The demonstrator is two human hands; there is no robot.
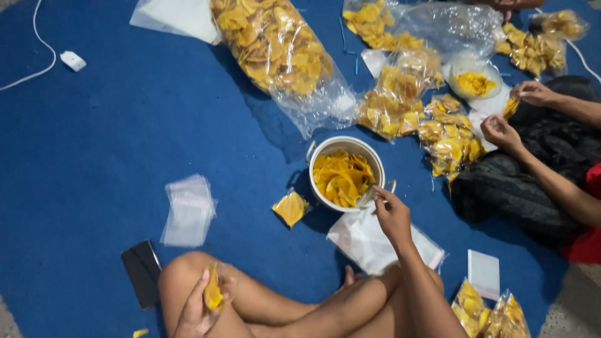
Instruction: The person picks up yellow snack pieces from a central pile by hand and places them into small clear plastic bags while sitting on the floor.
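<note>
I sit cross-legged on a blue mat point(94, 156). My left hand point(199, 307) rests on my knee and holds a yellow chip point(213, 291). My right hand point(393, 213) reaches to the rim of a white pot point(319, 153) full of yellow chips point(343, 177), fingers pinched at the pot's near right edge. A small filled packet of chips point(290, 208) lies left of the pot. A stack of clear empty bags point(369, 241) lies under my right forearm.
A big clear sack of chips point(275, 47) lies at the top. Several filled packets point(447, 134) sit right of the pot. Another person's hands point(501, 133) handle a packet at the right. Empty bags point(188, 209), a black phone point(143, 272), a white charger point(72, 61).
</note>
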